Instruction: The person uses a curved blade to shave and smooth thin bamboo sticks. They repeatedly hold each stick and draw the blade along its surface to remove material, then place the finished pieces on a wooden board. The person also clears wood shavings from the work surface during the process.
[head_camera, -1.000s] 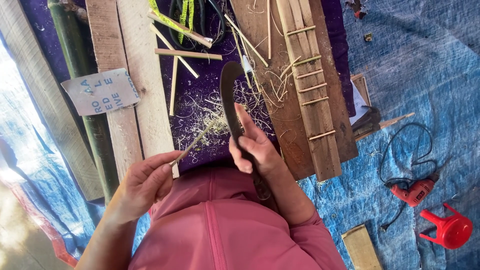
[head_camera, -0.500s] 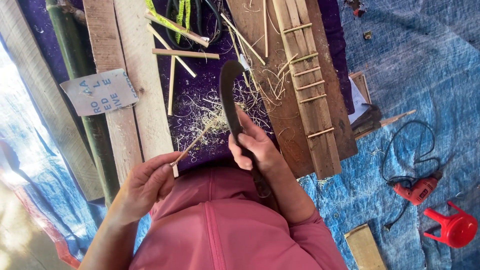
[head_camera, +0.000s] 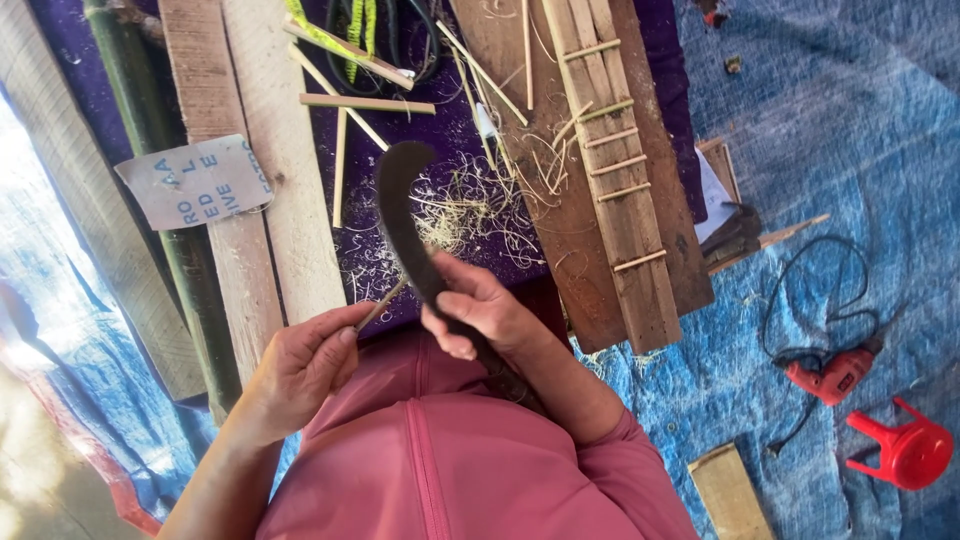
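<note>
Gripping a dark curved steel blade (head_camera: 408, 225) at frame centre, the right hand (head_camera: 480, 310) sits closed; the left hand (head_camera: 305, 365) pinches a thin bamboo sliver (head_camera: 382, 304) against its edge, pale wooden planks (head_camera: 255, 150) crowding upper left.

You look through a single camera worn on your head, aimed almost straight down past your pink-clad chest. It sits close to your left hand (head_camera: 305, 360) and right hand (head_camera: 470, 315), which fill the lower middle. The top of the view reaches the wooden planks (head_camera: 270, 150) and purple cloth (head_camera: 440, 130) ahead; the right side takes in the blue tarp (head_camera: 850, 150) on the ground.
</note>
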